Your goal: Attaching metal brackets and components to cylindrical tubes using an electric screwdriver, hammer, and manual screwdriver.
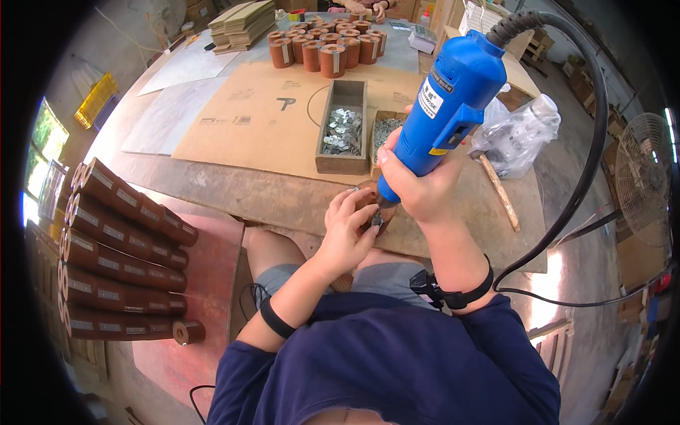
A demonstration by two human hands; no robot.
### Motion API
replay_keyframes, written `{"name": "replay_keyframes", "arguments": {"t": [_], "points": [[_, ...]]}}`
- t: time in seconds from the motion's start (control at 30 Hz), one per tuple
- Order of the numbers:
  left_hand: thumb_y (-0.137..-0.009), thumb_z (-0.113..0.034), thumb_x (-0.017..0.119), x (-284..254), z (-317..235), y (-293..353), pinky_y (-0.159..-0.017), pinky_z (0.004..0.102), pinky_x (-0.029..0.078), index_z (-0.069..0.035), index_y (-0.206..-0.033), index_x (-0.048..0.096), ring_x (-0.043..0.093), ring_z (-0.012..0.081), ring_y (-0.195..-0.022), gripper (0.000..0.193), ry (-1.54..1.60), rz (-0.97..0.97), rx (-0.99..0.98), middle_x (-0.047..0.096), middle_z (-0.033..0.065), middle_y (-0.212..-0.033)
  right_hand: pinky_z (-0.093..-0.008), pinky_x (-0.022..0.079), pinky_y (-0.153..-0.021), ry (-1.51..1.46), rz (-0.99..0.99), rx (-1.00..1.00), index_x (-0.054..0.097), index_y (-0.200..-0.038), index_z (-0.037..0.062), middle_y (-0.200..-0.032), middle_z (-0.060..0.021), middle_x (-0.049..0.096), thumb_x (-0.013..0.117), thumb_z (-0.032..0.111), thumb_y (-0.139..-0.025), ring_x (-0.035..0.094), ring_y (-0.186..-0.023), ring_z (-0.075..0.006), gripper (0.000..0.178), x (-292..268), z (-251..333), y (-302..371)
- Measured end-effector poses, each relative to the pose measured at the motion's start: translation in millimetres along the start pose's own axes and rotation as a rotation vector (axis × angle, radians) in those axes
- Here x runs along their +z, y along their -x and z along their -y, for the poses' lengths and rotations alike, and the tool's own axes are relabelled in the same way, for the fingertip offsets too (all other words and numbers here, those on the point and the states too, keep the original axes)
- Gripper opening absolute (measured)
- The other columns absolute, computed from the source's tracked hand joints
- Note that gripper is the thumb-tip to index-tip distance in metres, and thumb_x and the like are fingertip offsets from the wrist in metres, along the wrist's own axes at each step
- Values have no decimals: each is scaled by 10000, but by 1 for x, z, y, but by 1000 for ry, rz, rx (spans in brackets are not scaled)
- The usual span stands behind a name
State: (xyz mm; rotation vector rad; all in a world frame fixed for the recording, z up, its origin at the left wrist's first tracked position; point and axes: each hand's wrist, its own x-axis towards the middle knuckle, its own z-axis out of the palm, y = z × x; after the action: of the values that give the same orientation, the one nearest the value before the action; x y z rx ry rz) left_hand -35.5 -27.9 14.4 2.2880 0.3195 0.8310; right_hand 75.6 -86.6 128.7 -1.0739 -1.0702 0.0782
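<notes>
My right hand (425, 184) is wrapped round the body of a blue electric screwdriver (439, 106), which tilts with its tip down toward my left hand. The fingers of my left hand (347, 227) are bent together at a small dark metal piece (377, 220), just beside the screwdriver's tip. Beneath the fingers and the tip, a brown cylinder (388, 212) shows in part at the table's near edge. My hands hide most of it, and where exactly the tip touches cannot be made out.
A wooden box of metal plates (341, 164) stands ahead, beside a smaller box of metal bits (383, 134). A hammer (500, 193) and plastic bag (520, 138) lie right. Brown cylinders stand far off (332, 61) and lie stacked left (127, 230). Another person's hands (368, 7) show beyond.
</notes>
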Motion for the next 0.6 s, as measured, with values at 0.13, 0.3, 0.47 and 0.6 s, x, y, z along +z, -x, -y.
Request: {"name": "replay_keyframes", "arguments": {"t": [0.13, 0.3, 0.47, 0.6], "points": [[-673, -34, 604, -2, -4, -2, -948, 437, 285, -17, -1031, 555, 336, 353, -1139, 361, -3, 7, 32, 431, 160, -1201, -265, 469, -580, 7, -6, -3, 366, -1105, -28, -729, -81, 546, 578, -45, -668, 561, -644, -136, 486, -1, 0, 2], [-679, -44, 607, -2, -2, -1, -949, 438, 283, -21, -1038, 557, 335, 356, -1139, 363, 1, 19, 45, 432, 162, -1200, -260, 462, -595, -9, -4, 38, 357, -1124, -32, -741, -76, 551, 577, -52, -668, 557, -652, -131, 506, -4, 2, 3], [-685, -50, 609, -1, 1, -3, -947, 440, 282, -20, -1032, 558, 338, 355, -1129, 352, 8, 22, 60, 437, 163, -1190, -252, 456, -603, -49, 11, 40, 363, -1127, -36, -746, -69, 553, 581, -47, -673, 552, -658, -118, 504, -7, -1, 5], [-686, -57, 611, -2, -1, -5, -944, 433, 282, -20, -1025, 558, 337, 352, -1124, 345, 7, 32, 58, 446, 161, -1167, -253, 456, -599, -38, 6, 29, 355, -1134, -34, -749, -72, 553, 578, -50, -674, 553, -658, -118, 511, -7, -1, 4]]}}
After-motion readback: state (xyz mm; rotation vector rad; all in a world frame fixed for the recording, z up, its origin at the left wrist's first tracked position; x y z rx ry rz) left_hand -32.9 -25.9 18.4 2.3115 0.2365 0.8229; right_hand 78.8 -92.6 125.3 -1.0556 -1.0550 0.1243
